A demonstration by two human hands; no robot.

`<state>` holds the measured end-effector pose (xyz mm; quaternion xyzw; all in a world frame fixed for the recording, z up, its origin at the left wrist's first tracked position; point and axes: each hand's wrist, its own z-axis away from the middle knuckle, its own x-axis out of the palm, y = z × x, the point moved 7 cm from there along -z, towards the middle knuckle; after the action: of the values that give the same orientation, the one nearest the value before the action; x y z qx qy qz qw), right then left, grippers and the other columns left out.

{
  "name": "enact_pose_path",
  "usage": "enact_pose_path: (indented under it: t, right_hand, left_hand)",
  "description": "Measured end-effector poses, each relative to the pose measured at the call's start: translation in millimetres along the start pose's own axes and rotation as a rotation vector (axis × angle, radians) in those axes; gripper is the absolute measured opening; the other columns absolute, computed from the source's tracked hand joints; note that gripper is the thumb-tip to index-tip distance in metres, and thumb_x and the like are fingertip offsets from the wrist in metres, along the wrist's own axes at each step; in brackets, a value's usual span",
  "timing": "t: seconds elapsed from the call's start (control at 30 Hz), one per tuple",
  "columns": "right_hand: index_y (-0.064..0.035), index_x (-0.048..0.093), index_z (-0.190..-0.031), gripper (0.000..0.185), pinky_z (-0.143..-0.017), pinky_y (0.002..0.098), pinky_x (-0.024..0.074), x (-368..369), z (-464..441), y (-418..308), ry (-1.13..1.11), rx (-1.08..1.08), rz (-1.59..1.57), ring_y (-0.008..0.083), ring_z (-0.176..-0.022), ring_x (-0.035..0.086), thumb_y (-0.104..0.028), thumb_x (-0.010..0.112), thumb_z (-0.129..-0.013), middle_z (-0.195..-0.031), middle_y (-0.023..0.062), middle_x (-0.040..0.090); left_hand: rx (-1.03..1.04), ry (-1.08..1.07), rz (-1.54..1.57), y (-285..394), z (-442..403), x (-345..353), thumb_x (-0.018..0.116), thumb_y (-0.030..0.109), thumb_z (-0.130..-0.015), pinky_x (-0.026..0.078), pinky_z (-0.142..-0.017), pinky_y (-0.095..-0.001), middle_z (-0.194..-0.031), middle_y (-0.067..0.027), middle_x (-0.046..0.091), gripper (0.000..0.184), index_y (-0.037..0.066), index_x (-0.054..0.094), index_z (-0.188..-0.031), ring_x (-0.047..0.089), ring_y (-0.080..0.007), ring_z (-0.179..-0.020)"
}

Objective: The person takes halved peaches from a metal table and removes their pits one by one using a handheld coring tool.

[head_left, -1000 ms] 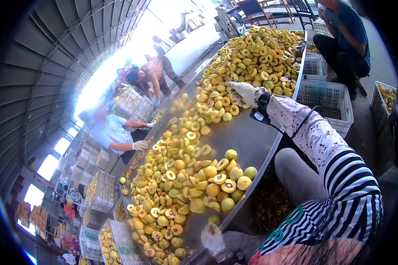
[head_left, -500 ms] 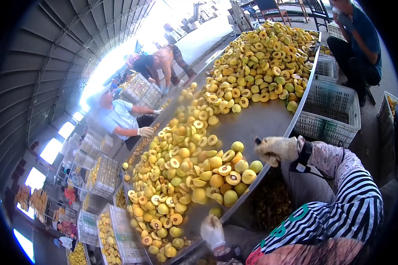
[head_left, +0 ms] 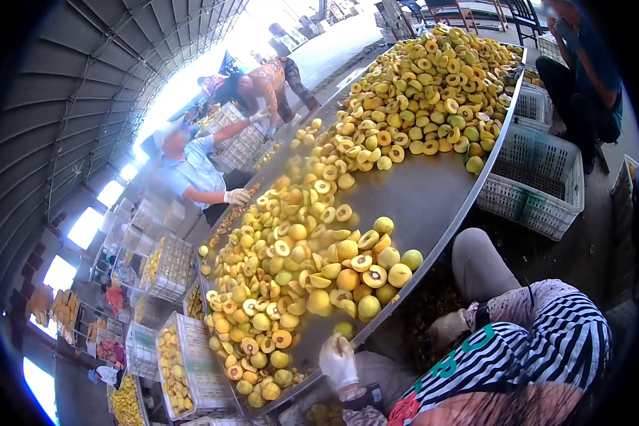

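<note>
Gray counter [head_left: 429, 192] holds heaps of yellow fruit [head_left: 282, 248]. One round fruit [head_left: 344, 329] lies at twelve o'clock from the nearer left hand [head_left: 339, 363], nine o'clock from the low right hand [head_left: 447, 331]. Hands are well apart; cannot tell if either grips anything.

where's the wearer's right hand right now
In the head view, the right hand is low and right of centre, off the near side of the table, below the grey-trousered knee and beside the striped clothing.
</note>
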<state>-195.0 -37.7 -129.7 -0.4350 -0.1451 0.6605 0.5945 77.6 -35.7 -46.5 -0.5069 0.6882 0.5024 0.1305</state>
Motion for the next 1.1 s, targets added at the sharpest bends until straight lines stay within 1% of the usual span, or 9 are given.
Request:
enact_pose_path:
  t: [0.03, 0.13, 0.3, 0.4, 0.53, 0.63, 0.73, 1.03, 1.1]
  right_hand:
    - [-0.0059, 0.068, -0.123, 0.05, -0.087, 0.0426, 0.0524, 3.3, -11.1, 12.5, -0.086, 0.101, -0.055, 0.0312, -0.102, 0.068, -0.039, 0.071, -0.086, -0.113, 0.0204, 0.071]
    - [-0.0056, 0.074, -0.107, 0.047, -0.074, 0.0427, 0.0542, -7.4, -9.7, 15.5, 0.173, 0.032, -0.09, 0.0278, -0.084, 0.07, -0.046, 0.075, -0.083, -0.093, 0.0165, 0.074]
    - [-0.0052, 0.073, -0.107, 0.044, -0.076, 0.0441, 0.0542, -6.3, -14.2, 22.3, 0.188, 0.054, -0.112, 0.0304, -0.086, 0.07, -0.042, 0.074, -0.083, -0.094, 0.0182, 0.073]
    - [-0.0056, 0.07, -0.114, 0.046, -0.078, 0.0448, 0.054, -1.9, -25.5, 32.8, 0.149, 0.055, -0.099, 0.0322, -0.089, 0.069, -0.04, 0.073, -0.083, -0.098, 0.0192, 0.073]
    - [-0.0052, 0.07, -0.119, 0.05, -0.083, 0.0415, 0.0535, 8.0, -41.6, 49.5, 0.129, 0.067, -0.137, 0.0296, -0.097, 0.069, -0.043, 0.073, -0.086, -0.107, 0.0164, 0.073]
    - [-0.0061, 0.07, -0.12, 0.05, -0.084, 0.0415, 0.0537, 7.6, -39.4, 49.7, 0.172, 0.054, -0.139, 0.0291, -0.098, 0.069, -0.042, 0.072, -0.085, -0.108, 0.0159, 0.073]
    - [-0.0066, 0.069, -0.121, 0.049, -0.084, 0.0418, 0.0538, 7.0, -36.7, 47.6, 0.163, 0.054, -0.171, 0.0298, -0.099, 0.069, -0.04, 0.072, -0.085, -0.109, 0.0162, 0.073]
    - [-0.0065, 0.069, -0.122, 0.05, -0.083, 0.042, 0.0545, 8.0, -46.3, 56.2, 0.225, 0.026, -0.12, 0.0308, -0.097, 0.07, -0.04, 0.072, -0.085, -0.107, 0.0164, 0.073]
    - [-0.0051, 0.07, -0.118, 0.051, -0.082, 0.0415, 0.0548, 8.5, -47.5, 55.6, 0.245, -0.005, -0.116, 0.0307, -0.095, 0.07, -0.044, 0.072, -0.085, -0.106, 0.0174, 0.073]
  left_hand:
    - [-0.005, -0.005, -0.004, -1.5, 0.7, 1.2, 0.065, 0.018, -0.086, 0.053, -0.084, -0.0443, -0.095, -0.0168, 0.073, 0.018, 0.005, 0.074, -0.093, 0.068, -0.0362, -0.09]
    - [-0.013, 0.0, -0.007, -3.0, 0.7, 2.1, 0.065, 0.017, -0.086, 0.054, -0.083, -0.0441, -0.094, -0.0168, 0.073, 0.017, 0.004, 0.074, -0.092, 0.068, -0.0364, -0.088]
    - [0.022, 0.008, -0.013, 5.0, -1.8, -2.0, 0.069, 0.012, -0.085, 0.055, -0.083, -0.0393, -0.095, -0.0196, 0.073, 0.016, 0.0, 0.074, -0.094, 0.071, -0.0339, -0.086]
    - [0.006, 0.011, 0.0, 4.7, -1.2, -1.2, 0.066, 0.016, -0.085, 0.054, -0.083, -0.0438, -0.094, -0.0176, 0.073, 0.017, 0.003, 0.074, -0.092, 0.069, -0.0369, -0.088]
    - [-0.009, 0.003, 0.028, -8.8, 1.5, 6.1, 0.066, 0.016, -0.085, 0.054, -0.085, -0.044, -0.096, -0.0178, 0.073, 0.018, 0.003, 0.074, -0.094, 0.068, -0.0369, -0.09]
    - [-0.041, 0.006, 0.045, -12.5, 3.8, 6.8, 0.066, 0.015, -0.086, 0.053, -0.087, -0.044, -0.099, -0.0172, 0.073, 0.017, 0.003, 0.074, -0.095, 0.068, -0.0365, -0.092]
    - [-0.012, 0.006, 0.056, -1.5, 2.2, 3.0, 0.066, 0.006, -0.089, 0.056, -0.08, -0.0347, -0.096, -0.0184, 0.073, 0.016, -0.006, 0.073, -0.097, 0.071, -0.0274, -0.086]
    - [-0.011, 0.023, -0.021, 6.7, 1.6, -0.6, 0.067, 0.008, -0.085, 0.055, -0.081, -0.0397, -0.094, -0.0185, 0.072, 0.014, 0.0, 0.075, -0.094, 0.069, -0.034, -0.086]
    - [0.061, 0.026, -0.038, 5.1, 0.8, -1.4, 0.067, 0.01, -0.085, 0.055, -0.083, -0.0398, -0.095, -0.0185, 0.073, 0.015, 0.001, 0.075, -0.094, 0.07, -0.0344, -0.087]
